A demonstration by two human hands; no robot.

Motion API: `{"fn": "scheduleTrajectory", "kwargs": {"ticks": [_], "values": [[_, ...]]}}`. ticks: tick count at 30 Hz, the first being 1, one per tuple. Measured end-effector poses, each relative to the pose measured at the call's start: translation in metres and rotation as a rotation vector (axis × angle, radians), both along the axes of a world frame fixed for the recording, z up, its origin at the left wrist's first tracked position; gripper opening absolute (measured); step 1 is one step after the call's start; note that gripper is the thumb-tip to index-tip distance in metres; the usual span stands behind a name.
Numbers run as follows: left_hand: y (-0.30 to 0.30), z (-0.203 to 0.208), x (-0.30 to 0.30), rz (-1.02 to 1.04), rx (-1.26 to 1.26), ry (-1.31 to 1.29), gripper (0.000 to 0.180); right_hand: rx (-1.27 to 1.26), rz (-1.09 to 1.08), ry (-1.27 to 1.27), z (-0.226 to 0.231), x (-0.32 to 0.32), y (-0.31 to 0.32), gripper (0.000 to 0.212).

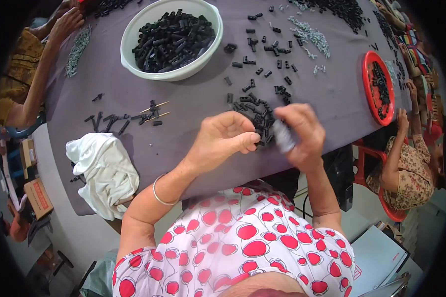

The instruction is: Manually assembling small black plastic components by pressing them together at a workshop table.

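My left hand [225, 137] is bent inward with thumb and forefinger pinched around a small black plastic piece [257, 132], mostly hidden at the fingertips. Facing it, my right hand [305, 136] is blurred by motion, its fingers curled around a greyish thing [283, 135] too smeared to name. Between and just beyond both hands lies a pile of short black plastic tubes [255, 105]. Further off, loose black pieces [280, 64] are scattered over the grey-purple tablecloth [188, 96].
A white bowl [125, 54] full of black tubes stands at the back left. Small silvery metal parts [309, 35] lie at the back right, near a red tray [367, 86]. Joined black pieces with thin sticks [156, 116] and a white cloth [104, 171] lie left. Other people sit at both sides.
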State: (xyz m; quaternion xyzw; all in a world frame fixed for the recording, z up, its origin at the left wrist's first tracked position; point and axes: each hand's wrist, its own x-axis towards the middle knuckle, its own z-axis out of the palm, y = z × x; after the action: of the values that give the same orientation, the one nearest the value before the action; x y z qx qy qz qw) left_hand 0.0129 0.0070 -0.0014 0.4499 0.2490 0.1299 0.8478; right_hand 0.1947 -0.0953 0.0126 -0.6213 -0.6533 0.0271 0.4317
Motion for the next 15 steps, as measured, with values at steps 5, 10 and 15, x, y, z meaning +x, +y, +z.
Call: {"fn": "scheduleTrajectory", "kwargs": {"ticks": [5,10,15], "values": [[-0.007,-0.001,0.002,0.028,0.091,-0.014,0.012,-0.111,-0.306,0.103,-0.007,0.04,0.004,0.032],[0.005,0.007,-0.004,0.324,0.814,0.018,0.019,-0.156,-0.226,0.154,-0.001,0.045,0.019,0.029],[0.04,0.024,-0.009,0.802,1.204,0.098,0.021,-0.222,-0.129,0.054,-0.008,0.047,0.036,0.025]]}}
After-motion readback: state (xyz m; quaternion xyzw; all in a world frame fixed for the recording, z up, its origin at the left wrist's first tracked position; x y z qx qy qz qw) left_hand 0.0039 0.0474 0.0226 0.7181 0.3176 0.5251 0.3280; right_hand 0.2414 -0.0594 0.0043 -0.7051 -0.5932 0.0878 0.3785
